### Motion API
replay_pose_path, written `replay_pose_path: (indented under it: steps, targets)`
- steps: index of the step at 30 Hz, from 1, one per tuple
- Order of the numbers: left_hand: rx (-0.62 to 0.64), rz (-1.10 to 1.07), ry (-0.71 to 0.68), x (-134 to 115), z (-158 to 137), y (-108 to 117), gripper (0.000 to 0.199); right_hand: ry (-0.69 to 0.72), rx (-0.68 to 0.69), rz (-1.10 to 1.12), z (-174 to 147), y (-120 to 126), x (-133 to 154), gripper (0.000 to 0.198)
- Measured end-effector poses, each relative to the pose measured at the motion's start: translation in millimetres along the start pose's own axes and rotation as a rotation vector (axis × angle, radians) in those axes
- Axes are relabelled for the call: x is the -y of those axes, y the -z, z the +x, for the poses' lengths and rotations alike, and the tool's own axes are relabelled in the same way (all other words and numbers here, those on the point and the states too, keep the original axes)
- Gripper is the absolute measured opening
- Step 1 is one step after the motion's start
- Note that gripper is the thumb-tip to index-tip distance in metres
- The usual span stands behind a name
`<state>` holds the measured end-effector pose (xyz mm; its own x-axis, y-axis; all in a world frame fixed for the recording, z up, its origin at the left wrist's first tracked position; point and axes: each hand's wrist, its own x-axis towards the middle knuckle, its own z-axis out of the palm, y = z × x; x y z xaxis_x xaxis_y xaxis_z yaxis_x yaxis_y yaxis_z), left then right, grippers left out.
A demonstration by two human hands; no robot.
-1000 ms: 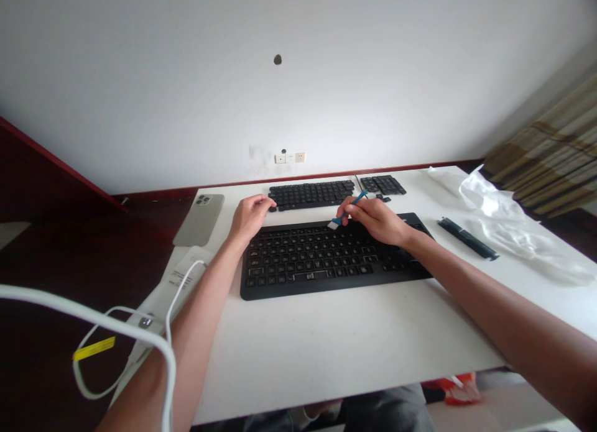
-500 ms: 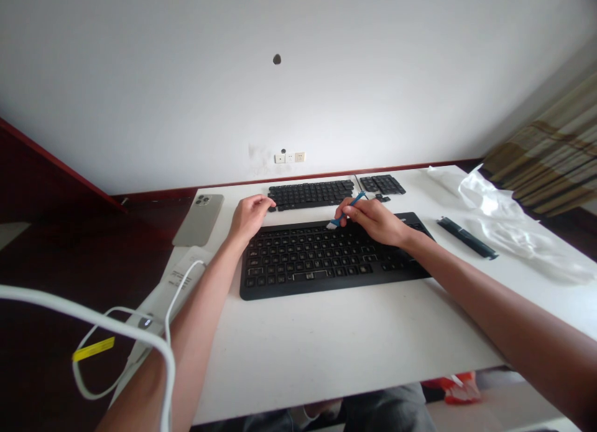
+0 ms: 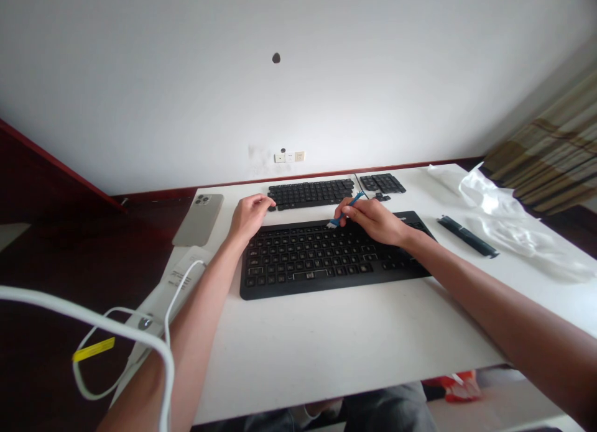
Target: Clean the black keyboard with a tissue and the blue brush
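Note:
A black keyboard base [image 3: 321, 287] with its keycaps off lies across the white table, its square key sockets showing. My right hand [image 3: 373, 219] is closed around a small blue brush [image 3: 337, 222], whose pale bristles touch the base's upper rows. At the base's upper left corner is my left hand [image 3: 252, 216], fingers curled together. Its fingertips are beside a loose black keycap [image 3: 272, 208]; whatever they hold, if anything, is hidden. Behind the base, removed keycaps [image 3: 310, 193] lie in rows, with a second group of keycaps [image 3: 383, 183] to the right.
A phone [image 3: 198, 220] lies at the table's left edge, near a white power strip [image 3: 180, 276] with a white cable [image 3: 116, 323]. On the right are a long black bar [image 3: 467, 236] and crumpled clear plastic [image 3: 513, 233]. The wall with sockets [image 3: 290, 157] stands behind.
Almost nothing differs. The brush tip has shifted very slightly over the upper rows; my left hand stays in place.

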<state>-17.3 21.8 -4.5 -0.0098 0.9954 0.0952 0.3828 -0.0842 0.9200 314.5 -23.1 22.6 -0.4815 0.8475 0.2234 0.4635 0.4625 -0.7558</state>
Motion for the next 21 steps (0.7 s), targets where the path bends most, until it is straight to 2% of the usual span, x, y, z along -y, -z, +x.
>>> replay_pose_path:
  steps: [4, 9, 15, 19, 21]
  targets:
    - [0.005, 0.006, 0.004, 0.8, 0.3, -0.1, 0.025, 0.004, -0.034, -0.004, 0.1, 0.5, 0.9, 0.05]
    - [-0.003, 0.001, 0.002, 1.5, 0.1, -0.4, 0.024, -0.005, 0.006, 0.012, -0.3, 1.8, 1.2, 0.053]
    - [0.003, -0.001, 0.005, -0.1, -1.4, -0.3, 0.025, -0.039, -0.124, -0.041, -0.9, 8.6, -5.8, 0.061]
    - [-0.003, -0.004, 0.007, 0.0, -1.1, -0.8, 0.025, 0.002, -0.024, -0.052, -0.5, 8.4, -7.1, 0.061]
    - [-0.001, 0.0, 0.008, 0.5, -0.8, -0.9, 0.026, 0.016, -0.032, -0.036, -0.5, 7.8, -6.6, 0.059]
